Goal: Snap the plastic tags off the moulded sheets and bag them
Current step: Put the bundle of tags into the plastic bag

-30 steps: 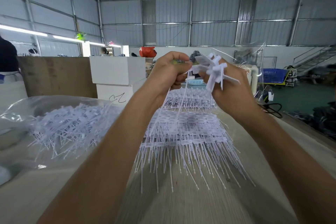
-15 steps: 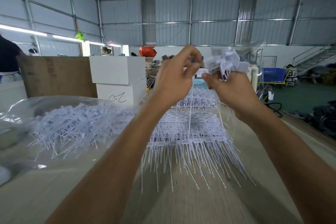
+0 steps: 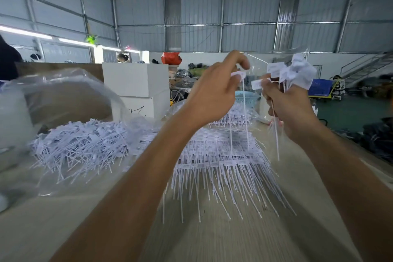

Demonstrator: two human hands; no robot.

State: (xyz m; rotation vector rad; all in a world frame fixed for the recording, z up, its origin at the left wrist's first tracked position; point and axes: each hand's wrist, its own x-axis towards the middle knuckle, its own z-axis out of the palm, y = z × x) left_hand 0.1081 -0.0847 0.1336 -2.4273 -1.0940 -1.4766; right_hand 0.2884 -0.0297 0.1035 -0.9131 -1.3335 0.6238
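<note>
Above the bench [image 3: 212, 240], left hand [image 3: 214, 93] pinches one tag [image 3: 238, 74]; right hand [image 3: 291, 104] grips a bunch [image 3: 293, 72]. Snapping step; next, probably pull free, then bag [image 3: 63, 95].

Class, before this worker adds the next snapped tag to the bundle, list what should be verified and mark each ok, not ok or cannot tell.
1. Left hand pinches one white tag: ok.
2. Right hand grips the bundle of tags: ok.
3. Held tag fully snapped off its moulded sheet: cannot tell.
4. Moulded sheets remain stacked on the table: ok.
5. Clear bag of loose tags within reach at left: ok.
6. Bag mouth open: cannot tell.
</note>
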